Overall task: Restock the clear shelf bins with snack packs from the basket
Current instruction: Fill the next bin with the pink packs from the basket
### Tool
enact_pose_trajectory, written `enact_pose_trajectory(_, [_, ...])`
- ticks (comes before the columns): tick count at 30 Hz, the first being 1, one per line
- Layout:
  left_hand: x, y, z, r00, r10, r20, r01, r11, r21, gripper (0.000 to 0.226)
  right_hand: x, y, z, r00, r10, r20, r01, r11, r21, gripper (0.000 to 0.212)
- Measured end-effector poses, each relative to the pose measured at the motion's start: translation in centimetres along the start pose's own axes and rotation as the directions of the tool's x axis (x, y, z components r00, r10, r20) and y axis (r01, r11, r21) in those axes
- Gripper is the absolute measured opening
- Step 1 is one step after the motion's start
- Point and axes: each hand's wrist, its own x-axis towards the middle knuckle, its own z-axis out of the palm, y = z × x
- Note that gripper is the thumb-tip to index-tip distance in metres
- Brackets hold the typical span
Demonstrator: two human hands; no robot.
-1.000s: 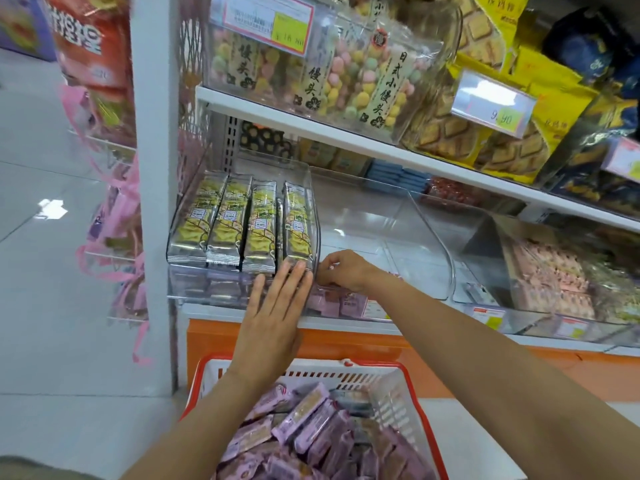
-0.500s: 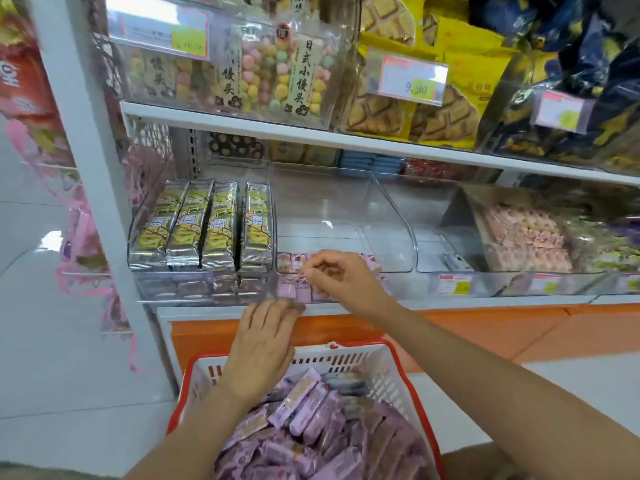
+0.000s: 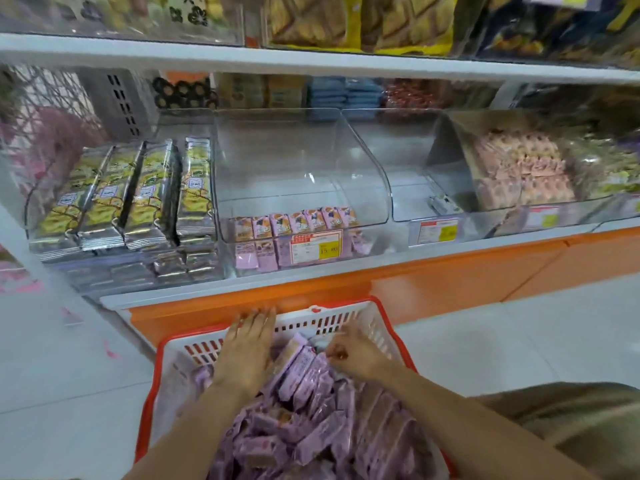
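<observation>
Purple plastic snack packs (image 3: 311, 375) lie under the straight, flat fingers (image 3: 258, 318) of the left hand (image 3: 247, 351). The right hand (image 3: 356, 355) curls beside it; whether it grips, I cannot tell. Both are in the red-rimmed white plastic basket (image 3: 346, 320), below the clear plastic shelf bin (image 3: 374, 188).

The bin (image 3: 363, 188) is clear, glossy plastic. Left of it, foil packs (image 3: 145, 202) gleam silver. The basket (image 3: 346, 322) is slotted plastic; its purple packs (image 3: 304, 375) wear shiny film.
</observation>
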Motion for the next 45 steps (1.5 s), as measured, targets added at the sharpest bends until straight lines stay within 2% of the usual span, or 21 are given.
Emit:
enact_pose_trajectory(2, [0.1, 0.1, 0.8, 0.999, -0.027, 0.031, 0.027, 0.999, 0.020, 0.078, 0.7, 0.5, 0.6, 0.994, 0.067, 0.086, -0.064, 0.997, -0.037, 0.007])
enact_pose_trajectory(5, [0.3, -0.4, 1.9, 0.997, -0.032, 0.067, 0.033, 0.999, -0.013, 0.080, 1.8, 0.7, 1.5, 0.980, 0.099, 0.173, -0.074, 0.987, -0.142, 0.023])
enact_pose_trajectory(8, [0.5, -1.1, 3.0, 0.999, 0.008, 0.042, -0.006, 0.999, -0.049, 0.105, 2.7, 0.7, 1.9, 0.976, 0.124, 0.177, -0.094, 0.981, -0.170, 0.014])
enact_pose_trajectory(9, [0.5, -1.2, 3.2, 0.999, 0.010, 0.037, -0.008, 0.999, -0.036, 0.106, 2.9, 0.8, 2.0, 0.977, 0.125, 0.171, -0.098, 0.982, -0.162, 0.013])
enact_pose_trajectory(11, [0.3, -1.4, 3.9, 0.999, 0.000, 0.037, 0.001, 1.000, -0.017, 0.093, 3.2, 1.0, 2.2, 0.978, 0.113, 0.178, -0.089, 0.987, -0.134, 0.015])
enact_pose_trajectory(13, [0.4, -1.3, 3.7, 0.995, -0.022, 0.094, 0.024, 1.000, -0.015, 0.086, 3.1, 1.0, 2.0, 0.978, 0.102, 0.182, -0.083, 0.991, -0.110, 0.014])
enact_pose_trajectory(16, [0.5, -1.0, 3.5, 0.993, -0.023, 0.112, 0.026, 0.999, -0.024, 0.083, 2.6, 0.6, 1.6, 0.986, 0.047, 0.158, -0.036, 0.997, -0.067, 0.010])
enact_pose_trajectory(19, [0.4, -0.9, 2.8, 0.995, 0.020, 0.098, -0.014, 0.998, -0.065, 0.072, 1.9, -0.3, 0.7, 0.998, -0.023, 0.054, 0.023, 1.000, 0.009, 0.006])
enact_pose_trajectory(21, [0.4, -0.8, 1.7, 0.996, 0.066, 0.056, -0.052, 0.976, -0.212, 0.067, 1.5, -1.1, -0.6, 0.998, -0.046, -0.033, 0.050, 0.990, 0.135, 0.017])
enact_pose_trajectory(23, [0.3, -0.4, 0.5, 0.996, 0.086, 0.034, -0.059, 0.871, -0.488, 0.070, 0.7, -2.4, -2.5, 0.991, -0.074, -0.110, 0.098, 0.968, 0.230, 0.013])
enact_pose_trajectory(25, [0.2, 0.3, -0.6, 0.990, 0.125, 0.060, -0.044, 0.694, -0.718, 0.048, -0.1, -3.7, -4.3, 0.976, -0.117, -0.186, 0.169, 0.941, 0.292, 0.010])
enact_pose_trajectory(28, [0.3, 1.4, -2.7, 0.993, 0.106, 0.055, -0.010, 0.535, -0.845, 0.042, -1.6, -5.8, -6.8, 0.946, -0.195, -0.260, 0.290, 0.865, 0.410, 0.017])
enact_pose_trajectory(31, [0.0, 2.2, -5.3, 0.999, 0.033, -0.027, -0.037, 0.360, -0.932, 0.044, -3.2, -7.5, -8.7, 0.921, -0.215, -0.326, 0.360, 0.787, 0.501, 0.026])
enact_pose_trajectory(34, [-0.7, 2.5, -7.9, 0.999, -0.009, -0.054, -0.050, 0.239, -0.970, 0.021, -4.7, -8.6, -9.9, 0.909, -0.254, -0.330, 0.398, 0.763, 0.508, 0.037])
enact_pose_trajectory(36, [-1.5, 2.9, -9.9, 0.996, -0.023, -0.090, -0.084, 0.194, -0.977, 0.014, -5.7, -8.6, -10.0, 0.906, -0.310, -0.287, 0.414, 0.786, 0.460, 0.040])
enact_pose_trajectory(38, [-2.2, 3.3, -11.7, 0.992, -0.035, -0.123, -0.114, 0.182, -0.977, 0.017, -6.5, -8.7, -9.8, 0.903, -0.346, -0.254, 0.422, 0.821, 0.385, 0.041])
enact_pose_trajectory(43, [-2.2, 3.3, -13.0, 0.977, -0.086, -0.193, -0.182, 0.126, -0.975, 0.028, -7.6, -10.1, -10.4, 0.873, -0.347, -0.342, 0.456, 0.830, 0.321, 0.035])
enact_pose_trajectory(45, [-1.7, 3.0, -13.1, 0.969, -0.131, -0.209, -0.186, 0.167, -0.968, 0.025, -7.6, -10.6, -11.1, 0.863, -0.330, -0.383, 0.458, 0.831, 0.316, 0.035])
